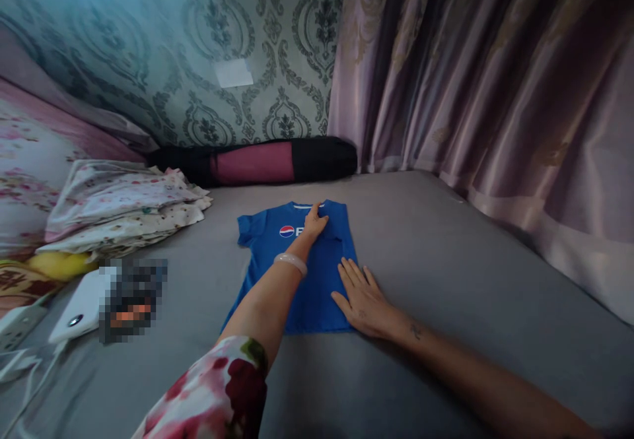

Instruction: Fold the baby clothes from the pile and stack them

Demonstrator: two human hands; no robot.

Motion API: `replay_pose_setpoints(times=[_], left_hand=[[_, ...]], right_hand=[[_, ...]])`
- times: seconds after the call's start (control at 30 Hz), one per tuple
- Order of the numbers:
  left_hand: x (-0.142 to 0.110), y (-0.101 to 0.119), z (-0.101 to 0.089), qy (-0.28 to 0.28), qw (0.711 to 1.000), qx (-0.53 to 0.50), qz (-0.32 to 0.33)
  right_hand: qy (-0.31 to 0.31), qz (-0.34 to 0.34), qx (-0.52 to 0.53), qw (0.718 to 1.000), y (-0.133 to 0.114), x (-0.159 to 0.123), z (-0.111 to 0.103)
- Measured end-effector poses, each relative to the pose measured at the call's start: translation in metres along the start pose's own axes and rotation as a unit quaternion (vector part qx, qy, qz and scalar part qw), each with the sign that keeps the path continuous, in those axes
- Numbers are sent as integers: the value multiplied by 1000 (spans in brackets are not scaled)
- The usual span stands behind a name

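Observation:
A blue T-shirt [317, 287] with a white-edged collar and a round red, white and blue logo lies on the grey bed sheet. Its left sleeve sticks out, while the right side looks folded inward along a straight edge. My left hand [315, 222] rests on the shirt just below the collar, fingers stretched forward and thumb apart; it covers part of the printed lettering. Lower down, my right hand [361, 299] lies flat with spread fingers across the shirt's right edge, partly on the sheet.
Folded floral cloths [133, 204] are stacked at the left. Nearer sit a white device [86, 303] with a cable, a power strip [20, 327] and a blurred-out object [131, 300]. A black and pink long bag [255, 162] lies along the wall; curtains [475, 82] hang at right.

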State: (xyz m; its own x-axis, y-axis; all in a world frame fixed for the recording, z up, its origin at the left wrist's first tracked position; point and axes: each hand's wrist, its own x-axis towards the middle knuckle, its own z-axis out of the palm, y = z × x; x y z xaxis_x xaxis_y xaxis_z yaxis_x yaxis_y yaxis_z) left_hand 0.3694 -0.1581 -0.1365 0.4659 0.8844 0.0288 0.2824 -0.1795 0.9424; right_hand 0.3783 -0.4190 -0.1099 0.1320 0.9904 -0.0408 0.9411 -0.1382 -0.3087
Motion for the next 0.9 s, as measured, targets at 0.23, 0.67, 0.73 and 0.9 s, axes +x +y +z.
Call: replay_pose_setpoints(times=[0.23,0.67,0.73,0.9], left_hand=[[3,6,1,38,994,-85,-49],[-2,-14,6,66,987,90,113],[-2,-16,6,67,986,85,130],[-3,-20,8,64,981,65,169]], right_hand=[[1,6,2,1000,3,1,4],[153,34,0,988,41,89,-33],[173,65,2,983,57,117,-33],[163,115,-23,980,78,161,-31]])
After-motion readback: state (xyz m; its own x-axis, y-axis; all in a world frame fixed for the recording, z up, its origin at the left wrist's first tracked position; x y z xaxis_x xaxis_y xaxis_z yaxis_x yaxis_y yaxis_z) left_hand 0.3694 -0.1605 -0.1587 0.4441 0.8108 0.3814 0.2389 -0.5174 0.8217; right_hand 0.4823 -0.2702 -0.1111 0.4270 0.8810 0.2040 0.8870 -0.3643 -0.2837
